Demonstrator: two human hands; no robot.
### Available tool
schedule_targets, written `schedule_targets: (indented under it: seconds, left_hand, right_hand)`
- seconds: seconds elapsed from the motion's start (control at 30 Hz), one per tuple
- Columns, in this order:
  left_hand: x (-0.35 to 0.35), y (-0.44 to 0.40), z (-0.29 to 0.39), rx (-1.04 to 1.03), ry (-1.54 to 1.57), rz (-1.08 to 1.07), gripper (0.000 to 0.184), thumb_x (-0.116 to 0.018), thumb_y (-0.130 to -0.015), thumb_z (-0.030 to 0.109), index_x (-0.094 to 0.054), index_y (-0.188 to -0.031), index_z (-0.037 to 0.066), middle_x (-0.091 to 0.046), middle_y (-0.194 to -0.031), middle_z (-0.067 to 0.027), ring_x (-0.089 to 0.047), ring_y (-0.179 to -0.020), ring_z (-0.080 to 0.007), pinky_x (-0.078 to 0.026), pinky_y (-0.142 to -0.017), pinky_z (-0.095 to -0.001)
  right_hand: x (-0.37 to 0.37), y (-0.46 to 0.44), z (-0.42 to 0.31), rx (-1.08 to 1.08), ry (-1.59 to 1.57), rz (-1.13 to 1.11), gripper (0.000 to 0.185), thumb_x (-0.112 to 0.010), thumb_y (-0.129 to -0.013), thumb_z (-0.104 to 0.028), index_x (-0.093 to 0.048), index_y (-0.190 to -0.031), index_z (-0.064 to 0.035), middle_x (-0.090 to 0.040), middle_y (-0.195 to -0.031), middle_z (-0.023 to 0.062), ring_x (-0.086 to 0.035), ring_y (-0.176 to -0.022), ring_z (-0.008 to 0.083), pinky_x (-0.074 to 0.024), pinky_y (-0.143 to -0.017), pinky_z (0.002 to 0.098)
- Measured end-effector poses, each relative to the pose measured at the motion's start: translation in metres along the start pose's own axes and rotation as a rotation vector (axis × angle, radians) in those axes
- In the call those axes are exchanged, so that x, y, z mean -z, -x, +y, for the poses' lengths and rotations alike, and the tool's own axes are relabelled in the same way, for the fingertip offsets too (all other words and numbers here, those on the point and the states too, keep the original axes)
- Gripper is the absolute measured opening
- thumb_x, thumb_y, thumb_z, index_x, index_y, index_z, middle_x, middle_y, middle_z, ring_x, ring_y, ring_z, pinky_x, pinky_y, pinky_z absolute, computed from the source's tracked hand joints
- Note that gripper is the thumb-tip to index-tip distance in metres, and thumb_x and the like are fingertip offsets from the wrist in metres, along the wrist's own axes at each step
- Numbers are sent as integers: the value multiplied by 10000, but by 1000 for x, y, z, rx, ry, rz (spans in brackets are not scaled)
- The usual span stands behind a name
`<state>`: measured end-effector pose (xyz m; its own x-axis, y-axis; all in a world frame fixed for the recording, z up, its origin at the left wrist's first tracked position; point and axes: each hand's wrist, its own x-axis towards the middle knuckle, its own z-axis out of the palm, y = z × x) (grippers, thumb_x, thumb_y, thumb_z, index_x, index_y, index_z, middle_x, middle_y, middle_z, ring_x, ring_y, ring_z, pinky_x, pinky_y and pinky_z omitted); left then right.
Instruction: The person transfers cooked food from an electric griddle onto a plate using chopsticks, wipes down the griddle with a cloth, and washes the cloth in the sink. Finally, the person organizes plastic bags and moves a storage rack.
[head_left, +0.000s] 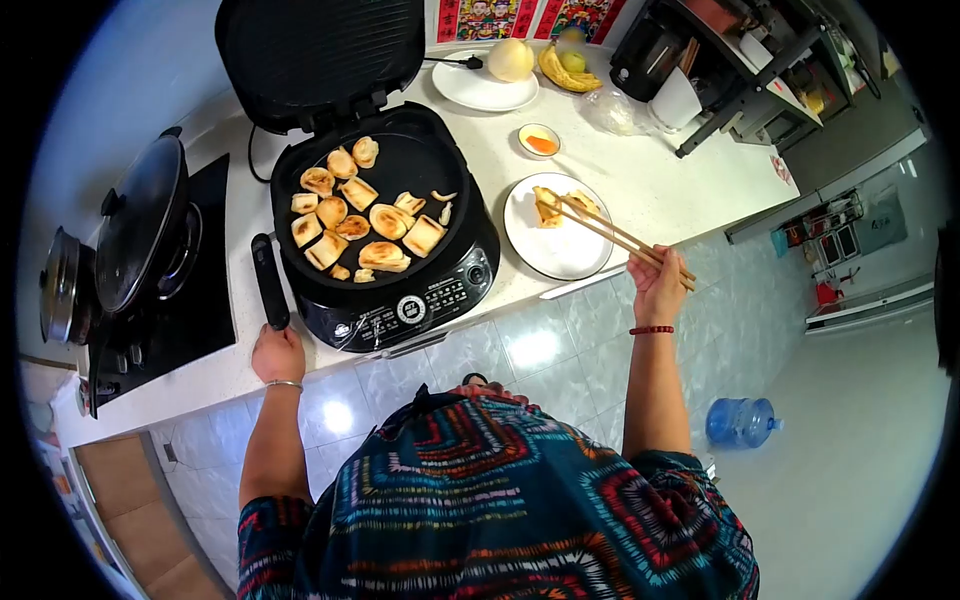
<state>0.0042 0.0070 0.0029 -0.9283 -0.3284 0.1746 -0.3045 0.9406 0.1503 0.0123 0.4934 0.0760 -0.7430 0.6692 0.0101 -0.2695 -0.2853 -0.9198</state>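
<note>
In my right hand (657,283), a pair of wooden chopsticks (625,243) slants left over a white plate (560,258). Their tips are at a golden-brown fried piece (549,207) on the plate, with more pale pieces beside it. My left hand (278,355) is closed at the counter's front edge, against the lower end of a black handle (268,282). Whether its fingers hold anything is hidden. The handle belongs to a black electric griddle (390,290) with its lid (320,55) raised. Several browned pieces (390,221) lie in the pan, mostly left and front.
A small dish (539,141) with orange contents stands behind the plate. Farther back are a white plate (470,88) with a round pale fruit (511,60), and bananas (568,72). A lidded wok (143,225) sits on the left stove. On the floor lies a blue water bottle (740,423).
</note>
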Motion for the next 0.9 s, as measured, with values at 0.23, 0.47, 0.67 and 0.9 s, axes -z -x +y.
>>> schedule_targets:
  seconds: [0.23, 0.47, 0.67, 0.9]
  left_hand:
    - [-14, -1, -6, 50, 10, 118, 268, -502, -741, 262, -532, -658, 9, -557, -650, -178, -549, -607, -343, -439, -543, -420]
    - [-17, -3, -8, 4, -56, 61, 212, -510, -726, 224, -537, -688, 18, -560, -668, -161, -546, -633, -343, -443, -569, -423]
    - [-17, -4, -8, 29, -64, 49, 209, -516, -719, 230, -539, -722, 23, -565, -672, -163, -549, -636, -342, -446, -570, -419]
    - [-6, -3, -2, 64, 25, 21, 182, -519, -701, 207, -546, -733, 29, -570, -692, -156, -555, -649, -329, -450, -582, -406]
  right_hand:
    - [4, -8, 7, -42, 35, -87, 199, -399, -849, -225, -447, -846, -31, -549, -758, 133, -570, -609, 207, -493, -537, 296]
    - [23, -47, 19, -87, -213, 3, 221, -386, -859, -253, -442, -871, -39, -541, -800, 125, -572, -663, 217, -495, -566, 289]
    - [23, -72, 71, -157, -328, 113, 254, -363, -867, -277, -437, -893, -35, -544, -821, 119, -570, -725, 216, -491, -637, 276]
    - [4, -68, 84, -135, -378, 269, 271, -330, -878, -258, -457, -842, -22, -548, -802, 135, -556, -740, 214, -483, -715, 281]
